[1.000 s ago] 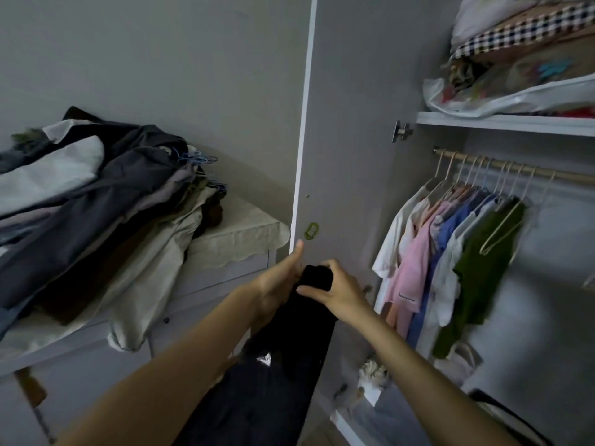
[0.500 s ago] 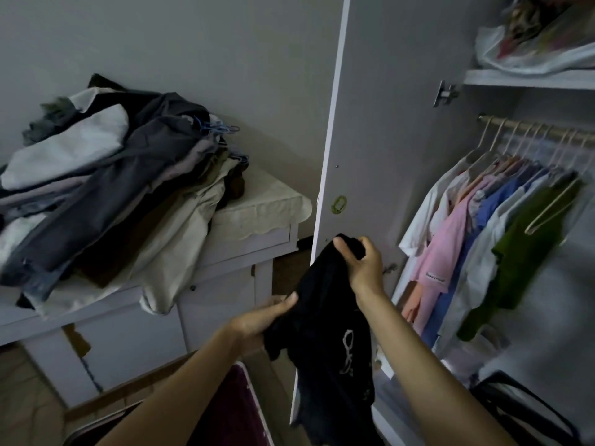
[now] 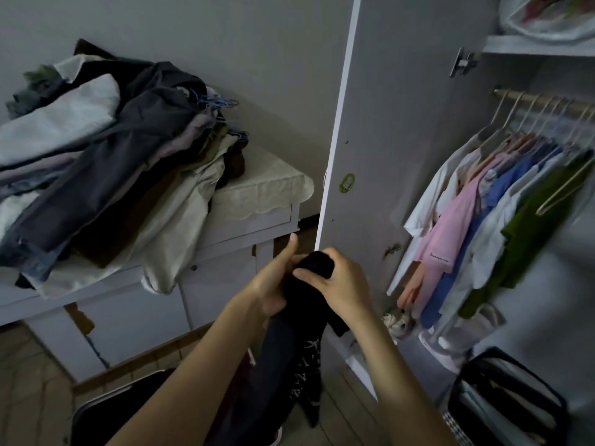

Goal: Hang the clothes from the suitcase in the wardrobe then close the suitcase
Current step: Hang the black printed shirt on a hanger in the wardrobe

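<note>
A black garment with a white print (image 3: 291, 358) hangs down between my hands in front of the open wardrobe door (image 3: 380, 130). My right hand (image 3: 341, 286) grips its bunched top end from the right. My left hand (image 3: 273, 281) holds the cloth from the left, thumb pointing up. The suitcase (image 3: 106, 410) lies open on the floor at bottom left, mostly hidden by my left arm. Inside the wardrobe a rail (image 3: 547, 101) carries several hangers with shirts (image 3: 483, 226); one empty hanger (image 3: 561, 191) lies against a green shirt.
A white cabinet (image 3: 225, 246) at left bears a big pile of clothes (image 3: 96, 175) and blue hangers (image 3: 215, 103). A shelf (image 3: 541, 46) above the rail holds bagged bedding. A black bag (image 3: 502, 400) stands at bottom right on the wardrobe floor.
My left hand rose from the garment's lower side to meet my right hand at its top end. The garment is now more bunched and hangs narrower.
</note>
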